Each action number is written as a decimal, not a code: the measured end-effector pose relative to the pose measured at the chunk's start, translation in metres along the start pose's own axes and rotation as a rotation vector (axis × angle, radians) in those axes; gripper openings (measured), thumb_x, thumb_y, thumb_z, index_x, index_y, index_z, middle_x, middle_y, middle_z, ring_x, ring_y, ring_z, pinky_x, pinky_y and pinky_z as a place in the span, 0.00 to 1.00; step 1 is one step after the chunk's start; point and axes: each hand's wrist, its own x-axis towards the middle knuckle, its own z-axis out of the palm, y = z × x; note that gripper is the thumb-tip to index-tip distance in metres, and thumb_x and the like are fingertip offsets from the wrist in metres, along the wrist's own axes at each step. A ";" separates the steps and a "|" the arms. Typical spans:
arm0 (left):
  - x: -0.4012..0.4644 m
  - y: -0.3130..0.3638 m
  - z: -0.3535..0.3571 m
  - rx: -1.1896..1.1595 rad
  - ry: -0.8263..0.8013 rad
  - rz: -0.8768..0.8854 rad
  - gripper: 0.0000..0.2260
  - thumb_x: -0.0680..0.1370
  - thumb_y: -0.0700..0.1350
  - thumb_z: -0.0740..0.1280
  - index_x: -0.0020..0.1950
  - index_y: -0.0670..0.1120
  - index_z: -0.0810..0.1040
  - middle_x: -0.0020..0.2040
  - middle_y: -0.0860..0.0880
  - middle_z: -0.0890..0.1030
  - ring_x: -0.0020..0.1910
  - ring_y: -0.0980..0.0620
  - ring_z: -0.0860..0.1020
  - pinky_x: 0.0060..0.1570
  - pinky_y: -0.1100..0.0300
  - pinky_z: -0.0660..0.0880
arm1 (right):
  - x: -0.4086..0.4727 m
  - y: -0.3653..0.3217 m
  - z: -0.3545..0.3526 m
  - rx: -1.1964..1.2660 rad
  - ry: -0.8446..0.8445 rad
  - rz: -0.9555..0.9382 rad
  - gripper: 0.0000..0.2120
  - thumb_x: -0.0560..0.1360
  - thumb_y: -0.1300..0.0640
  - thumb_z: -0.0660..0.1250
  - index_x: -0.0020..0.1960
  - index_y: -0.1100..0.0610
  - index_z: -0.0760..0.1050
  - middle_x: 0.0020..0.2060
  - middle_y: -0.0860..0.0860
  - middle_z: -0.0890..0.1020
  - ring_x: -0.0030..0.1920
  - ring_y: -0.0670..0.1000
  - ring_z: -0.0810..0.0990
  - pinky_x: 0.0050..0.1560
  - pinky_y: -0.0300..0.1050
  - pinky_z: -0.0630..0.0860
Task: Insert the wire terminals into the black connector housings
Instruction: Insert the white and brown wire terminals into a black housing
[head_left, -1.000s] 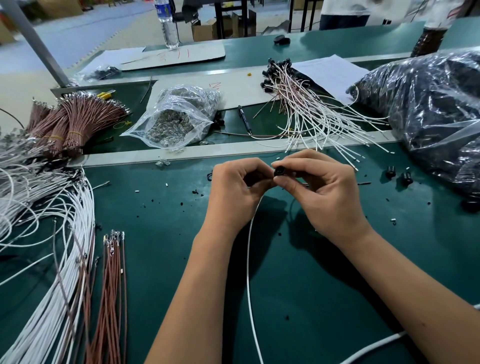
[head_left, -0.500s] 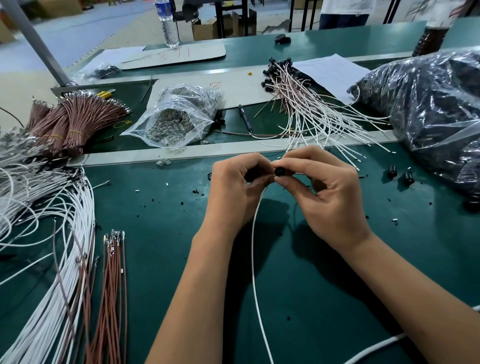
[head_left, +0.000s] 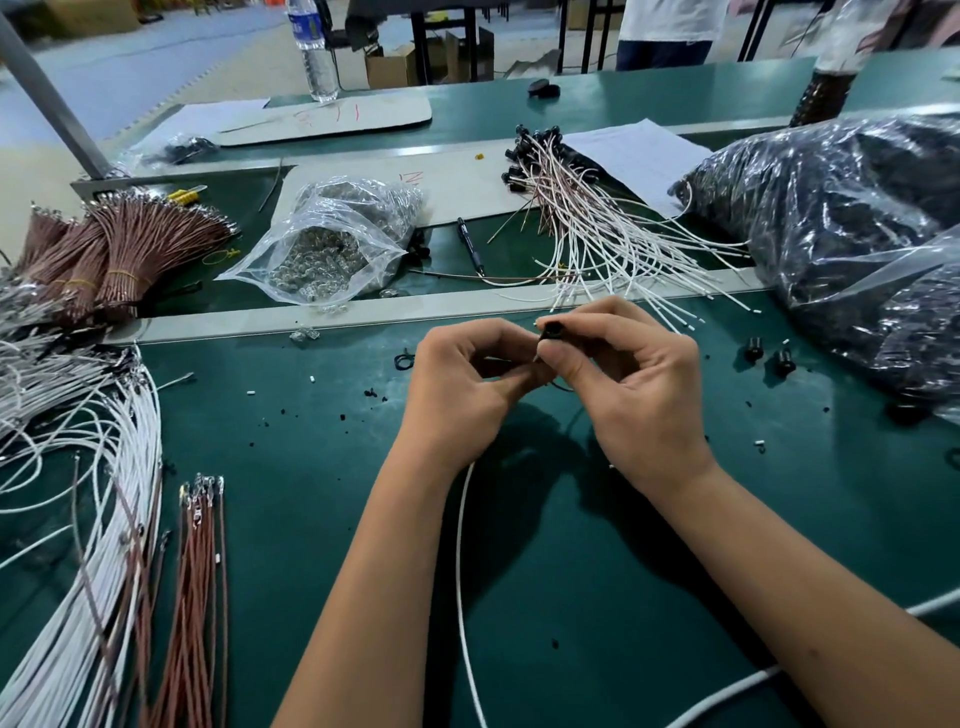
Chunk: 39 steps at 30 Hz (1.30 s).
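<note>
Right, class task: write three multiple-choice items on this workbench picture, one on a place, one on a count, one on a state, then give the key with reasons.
1. Where does the clear bag lie?
A. left of the pen
B. right of the black bags
C. under the hands

2. How many loose housings stand on the mat right of the hands?
A. none
B. two
C. six

3. What is the right hand doing?
A. lying flat on the mat
B. holding a bottle
C. pinching a black housing

Key: 1 A, the bag sits across the rail, left of the pen. 2 B, a pair stands beside the black bags. 3 C, its fingers grip the housing, with the left hand curled against it and a white wire trailing below.
</note>
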 end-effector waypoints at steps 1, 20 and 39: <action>-0.001 0.000 0.000 -0.008 0.001 -0.008 0.04 0.72 0.35 0.77 0.45 0.40 0.85 0.42 0.41 0.86 0.45 0.38 0.85 0.52 0.37 0.80 | 0.000 0.000 0.001 0.006 0.002 0.005 0.07 0.74 0.66 0.76 0.51 0.59 0.85 0.44 0.54 0.83 0.44 0.50 0.82 0.48 0.37 0.76; 0.001 0.007 -0.020 -0.124 0.521 -0.191 0.07 0.73 0.38 0.78 0.46 0.44 0.81 0.38 0.47 0.85 0.35 0.52 0.83 0.39 0.59 0.80 | 0.051 0.006 0.028 -0.025 -0.178 0.334 0.17 0.81 0.44 0.67 0.45 0.55 0.87 0.38 0.55 0.86 0.39 0.48 0.81 0.41 0.50 0.77; 0.000 -0.001 -0.067 -0.174 1.190 -0.118 0.06 0.73 0.39 0.70 0.48 0.47 0.77 0.45 0.41 0.83 0.44 0.36 0.83 0.47 0.39 0.81 | 0.115 0.012 0.199 -0.952 -0.938 -0.084 0.09 0.79 0.62 0.65 0.56 0.63 0.80 0.53 0.59 0.84 0.56 0.59 0.81 0.52 0.46 0.77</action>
